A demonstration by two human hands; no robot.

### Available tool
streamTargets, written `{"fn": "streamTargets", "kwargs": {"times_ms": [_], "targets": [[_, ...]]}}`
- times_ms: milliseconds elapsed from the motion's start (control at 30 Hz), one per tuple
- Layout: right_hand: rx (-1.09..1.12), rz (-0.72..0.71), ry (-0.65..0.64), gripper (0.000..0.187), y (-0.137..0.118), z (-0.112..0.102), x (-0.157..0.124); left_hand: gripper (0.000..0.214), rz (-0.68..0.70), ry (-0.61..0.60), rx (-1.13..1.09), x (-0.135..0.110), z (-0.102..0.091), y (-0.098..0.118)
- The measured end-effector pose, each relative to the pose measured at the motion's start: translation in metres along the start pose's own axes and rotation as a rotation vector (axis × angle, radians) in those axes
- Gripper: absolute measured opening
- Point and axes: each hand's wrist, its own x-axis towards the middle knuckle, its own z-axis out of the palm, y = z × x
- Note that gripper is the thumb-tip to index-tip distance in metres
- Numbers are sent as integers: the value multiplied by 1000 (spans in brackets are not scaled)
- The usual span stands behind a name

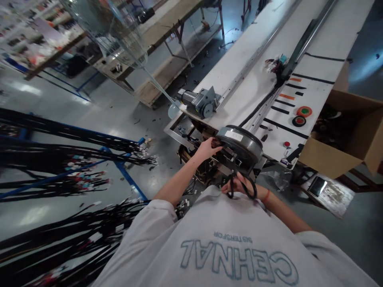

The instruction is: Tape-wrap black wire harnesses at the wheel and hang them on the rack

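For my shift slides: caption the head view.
Left grip beside the round grey drum; right grip holding what look like black scissors.

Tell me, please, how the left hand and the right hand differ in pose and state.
The left hand reaches out beside the round drum, while the right hand is closer to the shirt. The right hand holds black-handled scissors; what the left hand grips, if anything, is unclear. Both are bare.
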Motion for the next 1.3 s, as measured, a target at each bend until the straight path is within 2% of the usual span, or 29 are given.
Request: {"fn": "streamTargets", "kwargs": {"times_ms": [33, 67, 133, 167, 200, 267, 300, 333, 367, 400, 467, 500, 533, 567, 633, 700, 733, 800, 867, 933, 1000, 1100, 1200, 1300], "targets": [[105, 69, -44, 78, 0, 5, 21, 50, -7, -11, 2, -2, -1, 4], [182, 139, -31, 79, -1, 6, 39, 51, -9, -11, 24, -3, 0, 7], [223, 264, 108, 73, -7, 7, 61, 56, -1, 57, 139, -4, 3, 12], [203, 305, 174, 71, -10, 7, 62, 61, 2, 121, 218, -3, 5, 13], [170, 322, 203, 69, -14, 7, 56, 65, -2, 196, 296, -2, 7, 12], [105, 269, 138, 70, -20, 9, 28, 61, -26, 318, 393, 1, 9, 7], [85, 218, 74, 70, -22, 9, 9, 49, -49, 320, 393, 2, 10, 3], [71, 164, 40, 70, -24, 8, -12, 32, -74, 263, 352, 2, 11, -1], [62, 114, 48, 69, -25, 5, -32, 16, -94, 157, 264, 1, 12, -5], [49, 68, 89, 68, -26, 0, -50, 17, -112, 23, 128, -2, 14, -9], [-20, 16, 256, 66, -27, -16, -75, 38, -147, -258, -249, -11, 24, -13], [-81, 19, 377, 65, -27, -28, -83, 44, -167, -363, -453, -17, 32, -13], [-155, 44, 514, 63, -27, -41, -87, 47, -187, -408, -643, -24, 41, -12], [-244, 90, 651, 61, -26, -56, -88, 45, -197, -391, -803, -31, 50, -11], [-485, 240, 902, 53, -25, -87, -83, 35, -165, -247, -1013, -42, 67, -7], [-786, 405, 1069, 44, -24, -116, -71, 37, -114, -71, -1137, -48, 76, -4], [-925, 472, 1113, 40, -23, -127, -64, 38, -117, -37, -1191, -48, 78, -4], [-1109, 558, 1138, 34, -23, -144, -49, 33, -211, -88, -1298, -44, 77, -5], [-1180, 533, 1099, 34, -25, -154, -37, 31, -358, -234, -1356, -36, 76, -6], [-1197, 410, 1065, 39, -28, -163, -29, 36, -458, -372, -1337, -26, 76, -6], [-1186, 236, 1074, 43, -36, -179, -26, 41, -470, -451, -1274, -17, 79, -5], [-1208, 91, 1222, 39, -56, -219, -34, 45, -398, -469, -1113, -11, 85, -1], [-1264, 192, 1400, 36, -86, -269, -50, 45, -253, -349, -796, -14, 88, 3], [-1247, 292, 1468, 40, -116, -308, -64, 35, -120, -110, -423, -21, 89, 5]]}}
